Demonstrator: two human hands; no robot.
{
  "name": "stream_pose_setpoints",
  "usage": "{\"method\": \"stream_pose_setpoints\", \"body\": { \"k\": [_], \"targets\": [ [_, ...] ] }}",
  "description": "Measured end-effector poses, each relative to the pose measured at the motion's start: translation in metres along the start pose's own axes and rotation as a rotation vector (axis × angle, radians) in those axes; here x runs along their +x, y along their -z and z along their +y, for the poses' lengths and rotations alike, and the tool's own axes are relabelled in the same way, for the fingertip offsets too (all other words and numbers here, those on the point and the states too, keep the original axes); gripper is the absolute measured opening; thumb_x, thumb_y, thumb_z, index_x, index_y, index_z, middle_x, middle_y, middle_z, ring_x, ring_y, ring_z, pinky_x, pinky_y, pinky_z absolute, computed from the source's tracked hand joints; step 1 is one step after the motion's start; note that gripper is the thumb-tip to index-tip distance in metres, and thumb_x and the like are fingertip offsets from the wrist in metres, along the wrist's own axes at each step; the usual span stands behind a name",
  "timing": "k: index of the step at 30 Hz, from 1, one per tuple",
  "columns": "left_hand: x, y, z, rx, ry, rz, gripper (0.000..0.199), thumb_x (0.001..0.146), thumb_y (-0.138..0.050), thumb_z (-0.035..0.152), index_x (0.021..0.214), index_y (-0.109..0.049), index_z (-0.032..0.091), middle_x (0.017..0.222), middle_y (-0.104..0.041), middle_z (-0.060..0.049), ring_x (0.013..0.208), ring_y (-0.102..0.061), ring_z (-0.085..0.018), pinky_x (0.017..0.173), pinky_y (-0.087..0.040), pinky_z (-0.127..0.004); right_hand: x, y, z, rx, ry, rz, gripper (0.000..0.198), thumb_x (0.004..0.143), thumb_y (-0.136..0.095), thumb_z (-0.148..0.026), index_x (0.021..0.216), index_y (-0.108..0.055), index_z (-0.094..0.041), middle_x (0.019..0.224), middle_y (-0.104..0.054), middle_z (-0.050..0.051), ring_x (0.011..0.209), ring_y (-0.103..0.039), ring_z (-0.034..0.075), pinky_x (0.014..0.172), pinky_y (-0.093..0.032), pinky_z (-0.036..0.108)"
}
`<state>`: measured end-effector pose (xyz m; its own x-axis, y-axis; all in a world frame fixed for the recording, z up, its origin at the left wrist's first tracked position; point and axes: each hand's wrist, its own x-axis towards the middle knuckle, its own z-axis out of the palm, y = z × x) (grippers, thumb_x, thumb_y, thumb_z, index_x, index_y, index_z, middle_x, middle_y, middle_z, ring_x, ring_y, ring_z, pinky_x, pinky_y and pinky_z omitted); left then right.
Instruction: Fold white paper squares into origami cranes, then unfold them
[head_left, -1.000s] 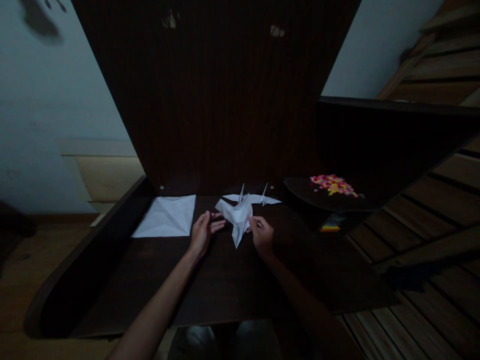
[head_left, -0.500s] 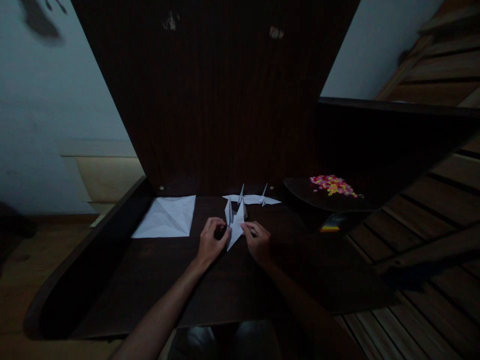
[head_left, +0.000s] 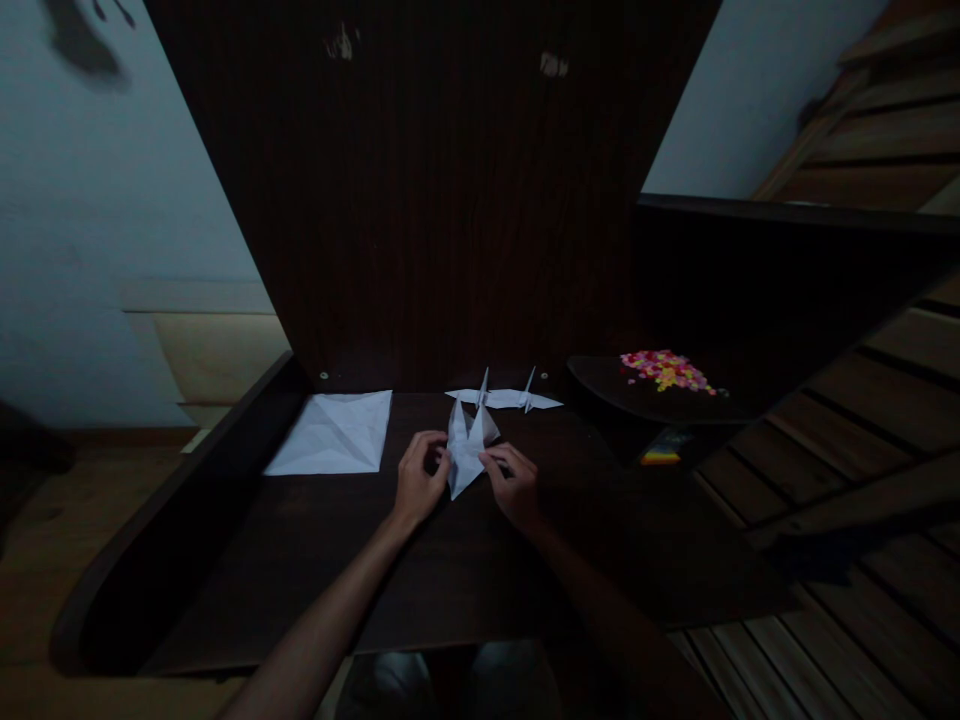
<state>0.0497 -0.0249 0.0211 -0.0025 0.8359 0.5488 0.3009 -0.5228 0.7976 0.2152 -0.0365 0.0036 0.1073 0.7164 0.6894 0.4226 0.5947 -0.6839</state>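
Observation:
A partly folded white origami paper (head_left: 466, 462) with two upright points and a lower tip is held between my hands above the dark desk. My left hand (head_left: 423, 475) pinches its left edge between thumb and fingers. On the opposite side, my right hand (head_left: 512, 480) grips the right edge in the same way. Just behind stand two folded paper cranes (head_left: 507, 398), side by side with wings spread; the folded paper partly overlaps the left one. A creased white sheet (head_left: 334, 435) lies flat to the left of my left hand.
Many small pink, red and yellow pieces (head_left: 667, 371) lie heaped on a rounded corner shelf (head_left: 600, 385) at the right. Below it is a small item with a rainbow-coloured edge (head_left: 661, 447). A raised side panel (head_left: 172, 520) borders the desk (head_left: 300, 580) on the left.
The folded paper has spread wider at its upper points and turned a little, with its lower tip shifted slightly left. Both hands keep hold, having moved slightly left.

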Motion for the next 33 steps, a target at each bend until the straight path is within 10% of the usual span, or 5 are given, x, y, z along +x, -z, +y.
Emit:
{"method": "stream_pose_setpoints", "body": {
  "k": [18, 33],
  "targets": [
    [-0.002, 0.000, -0.014, 0.299, -0.186, 0.032, 0.016, 0.077, -0.060, 0.021, 0.093, -0.065, 0.020, 0.095, -0.058, -0.007, 0.093, -0.057, -0.022, 0.085, -0.047, -0.035, -0.006, -0.003, -0.002, -0.069, 0.191, -0.149, 0.016, 0.088, -0.055, -0.022, 0.079, -0.068, -0.020, 0.072, -0.067, 0.004, 0.069, -0.064, 0.016, 0.067, -0.053, 0.029],
    [0.005, 0.002, -0.011, 0.087, 0.059, 0.043, 0.016, 0.074, -0.066, 0.034, 0.065, -0.064, 0.021, 0.072, -0.062, -0.003, 0.071, -0.057, -0.019, 0.071, -0.044, -0.030, -0.002, -0.002, -0.001, -0.079, 0.126, -0.050, 0.015, 0.087, -0.056, -0.022, 0.080, -0.068, -0.020, 0.072, -0.066, 0.005, 0.068, -0.063, 0.017, 0.067, -0.052, 0.029]
  ]
}}
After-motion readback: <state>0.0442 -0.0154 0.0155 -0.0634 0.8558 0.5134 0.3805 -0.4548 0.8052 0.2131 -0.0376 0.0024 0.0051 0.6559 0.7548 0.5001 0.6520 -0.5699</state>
